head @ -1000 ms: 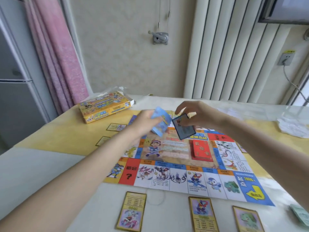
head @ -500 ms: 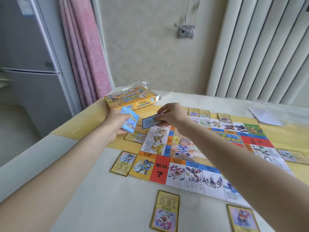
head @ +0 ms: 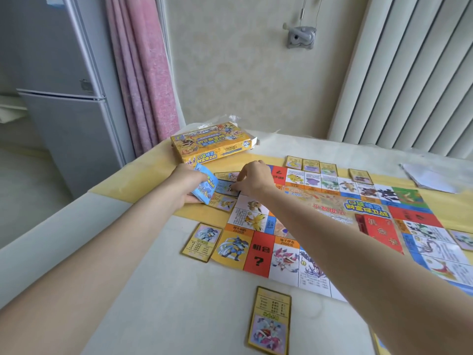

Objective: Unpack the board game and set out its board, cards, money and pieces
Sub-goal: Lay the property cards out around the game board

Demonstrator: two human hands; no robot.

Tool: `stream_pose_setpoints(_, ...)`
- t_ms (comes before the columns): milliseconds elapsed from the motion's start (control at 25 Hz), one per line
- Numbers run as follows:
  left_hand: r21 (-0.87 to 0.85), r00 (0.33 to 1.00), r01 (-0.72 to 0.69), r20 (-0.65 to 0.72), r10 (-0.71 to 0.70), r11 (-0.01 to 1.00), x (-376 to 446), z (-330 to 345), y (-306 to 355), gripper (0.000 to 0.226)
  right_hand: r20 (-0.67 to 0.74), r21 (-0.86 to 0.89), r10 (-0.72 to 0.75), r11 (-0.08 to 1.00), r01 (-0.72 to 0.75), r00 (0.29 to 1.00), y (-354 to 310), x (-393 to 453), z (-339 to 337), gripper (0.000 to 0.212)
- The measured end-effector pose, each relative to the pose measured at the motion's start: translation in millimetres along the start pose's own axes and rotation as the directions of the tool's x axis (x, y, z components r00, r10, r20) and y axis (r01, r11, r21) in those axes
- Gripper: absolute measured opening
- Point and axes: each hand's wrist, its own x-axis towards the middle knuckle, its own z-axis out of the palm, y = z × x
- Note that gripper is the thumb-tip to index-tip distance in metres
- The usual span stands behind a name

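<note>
Nearest the front edge of the pale table [head: 179, 316], one gold-bordered property card [head: 270, 321] lies flat, face up. Beyond it the colourful paper game board [head: 320, 213] is spread open across the table, its near-left corner just beside a second gold-bordered card [head: 202, 242] that lies off the board's left edge. A red stack of cards [head: 378, 233] rests on the board's inner area toward the right. Further out, at the board's left edge, the left hand [head: 185, 187] grips a blue-backed deck of cards [head: 206, 188], fingers curled round it and the deck tilted on edge. Just beside it, the right hand [head: 252, 178] pinches a single dark-bordered card [head: 227, 188] low against the table surface, fingertips drawn narrow on it. Along the board's far edge a row of gold-bordered cards [head: 311, 165] lies face up. At the table's far-left corner sits the yellow cardboard game box [head: 212, 147], one end flap open. White folded papers [head: 430, 179] lie near the far-right edge.
</note>
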Motion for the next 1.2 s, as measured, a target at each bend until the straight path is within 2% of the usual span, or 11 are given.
stream_pose_setpoints(120, -0.104, 0.995, -0.075, 0.052, 0.081, 0.992, -5, 7, 4, 0.018, -0.097, 0.117, -0.007, 0.993, 0.018, 0.995, 1, -1, -17, 0.024)
stream_pose_setpoints(240, -0.28, 0.974, -0.086, 0.177, 0.14, 0.956, -16, 21, 12, 0.011, 0.023, 0.418, -0.055, 0.908, 0.04, 0.998, 1, -13, -52, 0.022)
stream_pose_setpoints(360, -0.371, 0.944, -0.037, 0.293, 0.155, 0.928, -26, 42, 18, 0.007, 0.103, 0.433, -0.147, 0.897, 0.089, 0.984, 13, -30, -80, 0.016)
stream_pose_setpoints(400, -0.387, 0.935, -0.014, 0.322, 0.149, 0.922, -30, 48, 19, 0.014, 0.107, 0.428, -0.146, 0.9, 0.087, 0.984, 20, -35, -88, 0.016)
stream_pose_setpoints(520, -0.388, 0.928, 0.014, 0.348, 0.132, 0.922, -39, 67, 23, 0.035, 0.117, 0.484, -0.1, 0.875, 0.032, 0.988, 47, -52, -112, 0.012)
stream_pose_setpoints(600, -0.36, 0.934, -0.02, 0.327, 0.146, 0.933, -46, 78, 27, 0.018, 0.075, 0.565, -0.078, 0.825, 0.022, 0.994, 67, -63, -129, 0.021)
stream_pose_setpoints(680, -0.335, 0.931, -0.04, 0.329, 0.157, 0.941, -53, 90, 31, 0.011, 0.06, 0.657, -0.076, 0.754, 0.018, 0.995, 82, -74, -146, 0.013)
stream_pose_setpoints(760, -0.305, 0.918, -0.069, 0.354, 0.18, 0.95, -59, 103, 37, 0.013, 0.168, 0.748, -0.082, 0.66, -0.073, 0.982, 94, -86, -163, 0.013)
stream_pose_setpoints(840, -0.282, 0.902, -0.09, 0.384, 0.199, 0.955, -65, 115, 42, 0.011, 0.223, 0.739, -0.086, 0.665, -0.111, 0.971, 101, -94, -175, 0.02)
stream_pose_setpoints(1000, -0.259, 0.848, -0.111, 0.479, 0.228, 0.959, -77, 134, 51, 0.012, 0.026, 0.516, 0.07, 0.853, -0.074, 0.997, 118, -98, -186, 0.023)
stream_pose_setpoints(1200, -0.147, 0.746, -0.221, 0.611, 0.264, 0.964, -87, 156, 54, 0.013, 0.05, 0.498, 0.136, 0.855, -0.143, 0.989, 128, -105, -194, 0.021)
